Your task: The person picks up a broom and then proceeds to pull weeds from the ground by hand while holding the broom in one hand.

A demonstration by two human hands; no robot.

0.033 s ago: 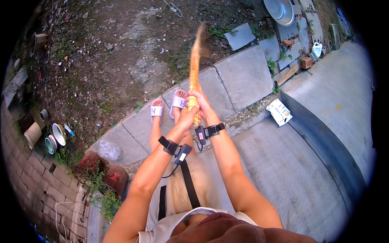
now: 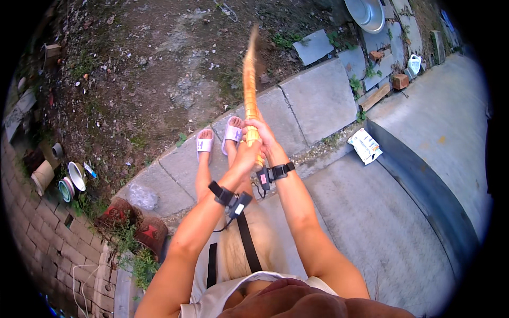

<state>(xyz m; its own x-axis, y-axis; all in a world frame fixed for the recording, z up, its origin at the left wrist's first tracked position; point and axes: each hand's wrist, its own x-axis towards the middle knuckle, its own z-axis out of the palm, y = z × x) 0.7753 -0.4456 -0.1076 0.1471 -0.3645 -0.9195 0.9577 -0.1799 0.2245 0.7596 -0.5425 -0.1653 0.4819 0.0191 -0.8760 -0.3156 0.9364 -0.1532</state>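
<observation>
Both my hands are wrapped round a long yellow-orange stick [image 2: 249,87] with ring-like bands, its far end tapering and blurred. My left hand [image 2: 248,155] is closed on it near its lower end. Just beyond, my right hand [image 2: 259,132] is closed round it too, close against the left. The stick points away from me over the paving slabs and the dirt. Each wrist carries a black strap with a small box, one box [image 2: 240,205] on the left wrist and another box [image 2: 263,178] on the right.
My feet in lilac slides [image 2: 204,142] stand on grey paving slabs [image 2: 318,100] beside bare dirt [image 2: 154,69]. A white packet [image 2: 365,146] lies by a concrete ledge on the right. Metal basin [image 2: 366,15], brick [image 2: 400,81], bowls [image 2: 77,176] and brown pots [image 2: 151,236] lie around.
The far part of the stick has swung slightly left. My hands keep their hold and have barely shifted.
</observation>
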